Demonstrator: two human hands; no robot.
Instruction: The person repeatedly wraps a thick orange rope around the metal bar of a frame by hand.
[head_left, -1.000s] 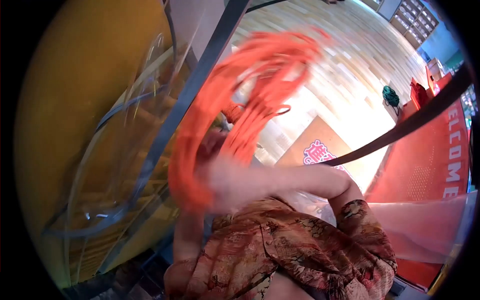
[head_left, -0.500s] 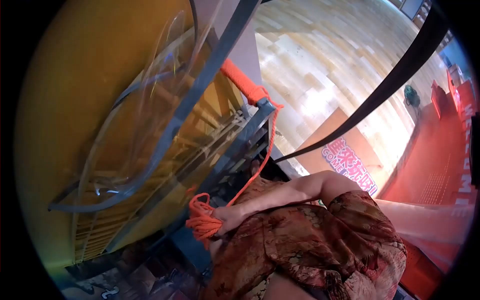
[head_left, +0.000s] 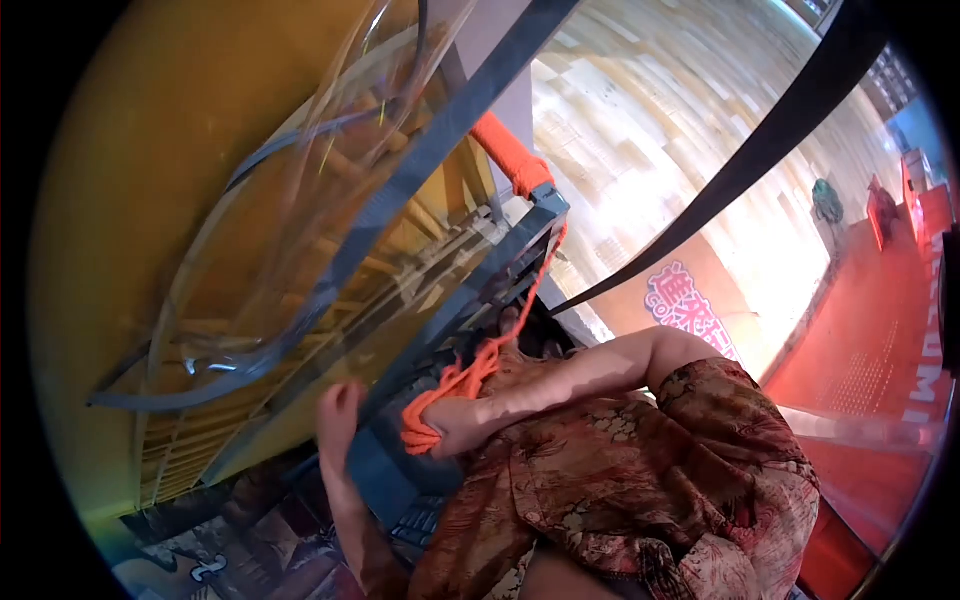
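A bundle of orange rope [head_left: 425, 425] hangs in loops from my right hand [head_left: 462, 425], which is closed around it. From that bundle a strand climbs to a grey-blue metal bar end [head_left: 548, 198]. Next to it, a length of bar is wrapped tightly in orange rope [head_left: 512, 155]. My left hand [head_left: 341, 405] is raised to the left of the bundle, apart from it, with its fingers curled in. No rope shows in those fingers.
A frame edge with clear plastic sheeting [head_left: 300, 310] stands at the left before a yellow panel [head_left: 130, 250]. A black strap [head_left: 730, 170] crosses the upper right. Beyond are a wood-look floor [head_left: 640, 120], a printed floor sign [head_left: 690, 310] and a red counter [head_left: 850, 330].
My left hand has come away from the rope bundle and moved up and left. The bundle in my right hand has shifted slightly right, and its loops have spread along the strand.
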